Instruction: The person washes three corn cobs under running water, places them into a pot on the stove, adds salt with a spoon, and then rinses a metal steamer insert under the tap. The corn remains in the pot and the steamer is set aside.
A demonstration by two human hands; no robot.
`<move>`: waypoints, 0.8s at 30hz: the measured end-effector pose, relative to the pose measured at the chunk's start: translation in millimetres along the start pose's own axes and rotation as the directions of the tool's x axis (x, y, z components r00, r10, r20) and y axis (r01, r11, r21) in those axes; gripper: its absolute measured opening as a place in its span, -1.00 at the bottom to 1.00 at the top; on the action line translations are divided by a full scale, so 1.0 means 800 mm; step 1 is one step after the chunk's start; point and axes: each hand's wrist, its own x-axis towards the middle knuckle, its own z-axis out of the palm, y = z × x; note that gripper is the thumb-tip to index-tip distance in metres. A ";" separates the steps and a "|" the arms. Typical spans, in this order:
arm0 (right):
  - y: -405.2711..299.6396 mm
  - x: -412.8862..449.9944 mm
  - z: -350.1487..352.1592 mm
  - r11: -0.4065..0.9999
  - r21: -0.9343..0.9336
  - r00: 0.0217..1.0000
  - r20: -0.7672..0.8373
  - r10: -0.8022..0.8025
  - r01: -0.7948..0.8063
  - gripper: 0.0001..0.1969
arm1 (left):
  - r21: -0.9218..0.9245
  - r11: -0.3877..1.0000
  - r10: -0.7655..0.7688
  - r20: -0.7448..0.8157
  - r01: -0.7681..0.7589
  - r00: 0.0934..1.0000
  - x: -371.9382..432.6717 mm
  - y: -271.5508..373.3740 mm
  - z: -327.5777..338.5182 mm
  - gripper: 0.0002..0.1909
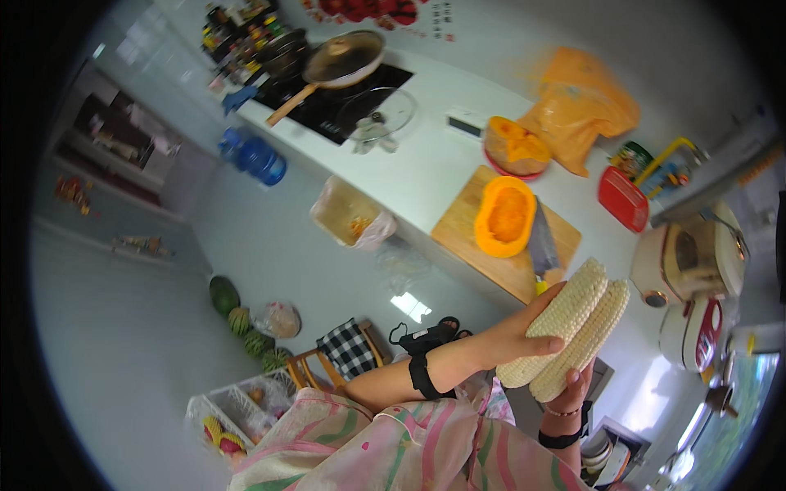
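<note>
Two pale, husked corn cobs lie side by side over the counter's near edge. My left hand (528,337) is closed round the left corn cob (568,316), its thumb across the front. Below, my right hand (574,390) holds the lower part of the right corn cob (592,334); its fingers are mostly hidden behind. Beyond the cobs, a halved pumpkin (505,216) rests cut side up on a wooden cutting board (460,230). A kitchen knife (541,242) lies beside it on the board. Another cut pumpkin piece (516,150) sits in a red dish (522,175).
An orange plastic bag (580,104) and a red basket (623,199) stand behind. Cookers (688,258) are at right. A lidded pan (344,61) and a glass lid (399,113) are by the cooktop. Below the counter are a lined bin (338,212) and a chair (368,337).
</note>
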 end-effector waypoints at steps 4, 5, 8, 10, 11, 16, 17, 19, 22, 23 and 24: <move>0.010 0.056 0.049 0.995 -0.081 0.973 0.220 0.073 -0.056 0.02 | -0.071 0.992 0.083 -0.273 -0.106 0.959 -0.029 0.013 -0.027 0.02; 0.016 0.068 0.062 0.993 -0.104 0.959 0.269 0.084 -0.058 0.01 | -0.057 0.989 0.112 -0.335 -0.139 0.936 -0.037 0.017 -0.036 -0.02; 0.031 0.093 0.098 0.976 -0.133 0.920 0.334 0.207 -0.172 0.00 | -0.218 0.962 0.051 -0.445 -0.163 0.894 -0.062 0.028 -0.059 -0.09; 0.039 0.101 0.120 0.967 -0.168 0.900 0.363 0.242 -0.193 -0.03 | -0.219 0.954 0.072 -0.493 -0.204 0.867 -0.076 0.035 -0.070 -0.11; 0.044 0.106 0.132 0.965 -0.172 0.888 0.385 0.253 -0.200 -0.03 | -0.216 0.953 0.075 -0.515 -0.214 0.854 -0.083 0.039 -0.077 -0.11; 0.074 0.126 0.197 0.958 -0.263 0.876 0.430 0.221 -0.112 -0.10 | -0.199 0.941 0.131 -0.526 -0.272 0.840 -0.112 0.074 -0.126 -0.11; 0.081 0.126 0.210 0.960 -0.256 0.879 0.423 0.220 -0.117 -0.10 | -0.197 0.944 0.128 -0.525 -0.266 0.841 -0.118 0.081 -0.136 -0.12; 0.101 0.132 0.242 0.965 -0.183 0.861 0.442 0.251 -0.187 -0.10 | -0.194 0.953 0.095 -0.537 -0.233 0.838 -0.134 0.099 -0.165 -0.15; 0.132 0.137 0.289 0.949 -0.194 0.882 0.359 0.305 -0.249 -0.13 | -0.240 0.955 0.016 -0.539 -0.172 0.842 -0.154 0.130 -0.212 -0.18; 0.144 0.140 0.305 0.948 -0.165 0.881 0.354 0.314 -0.272 -0.16 | -0.285 0.943 -0.004 -0.529 -0.174 0.848 -0.164 0.141 -0.229 -0.18; 0.156 0.144 0.322 0.949 -0.106 0.870 0.381 0.313 -0.295 -0.22 | -0.325 0.931 -0.029 -0.522 -0.168 0.852 -0.172 0.152 -0.243 -0.19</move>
